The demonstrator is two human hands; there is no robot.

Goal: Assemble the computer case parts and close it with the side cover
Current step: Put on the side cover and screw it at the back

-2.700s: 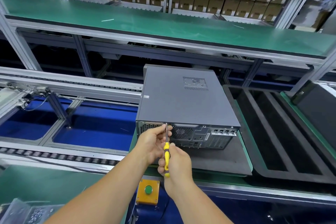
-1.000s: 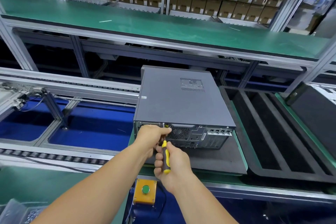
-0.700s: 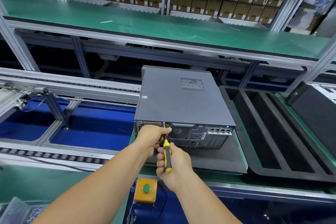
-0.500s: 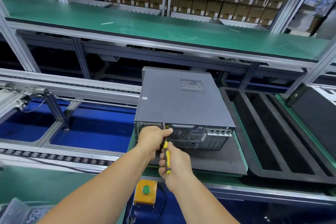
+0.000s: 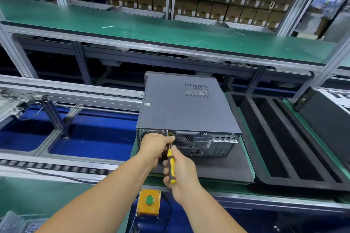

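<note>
Big picture first: a factory line, with racks of brown cartons [image 5: 208, 4] filling the back wall well beyond the hands. In front of those runs a long green shelf [image 5: 170, 32] on aluminium framing, high above and past both hands. Down to the left of the hands, roller rails [image 5: 56, 167] cross over blue panels [image 5: 91, 138]. To the right of the hands lies a black foam tray [image 5: 284, 138] with long slots, and beyond it a dark block, only partly in view.

Now the counter [image 5: 246, 187], green-edged, carrying a dark mat [image 5: 217, 168]. On that mat, just ahead of the hands, sits the case [image 5: 185, 108], lying flat with its grey cover on top, vent grille at the far right corner, rear panel with fan grille and ports facing the person.

Left hand [image 5: 155, 145] is up against the rear panel's upper left, fingers curled around the shaft of the screwdriver [image 5: 171, 164], steadying it near the tip. Right hand [image 5: 180, 168] sits just behind and below, wrapped tight on the yellow-and-black handle. The shaft angles up to the panel's top edge; whether the tip sits in a screw, I can't tell, the left hand covers it.

Below the right hand, on the counter's front face, an orange box with a green button [image 5: 149, 199]. Bottom left corner, near the left forearm, clear bags [image 5: 17, 223], contents too blurred to call.
</note>
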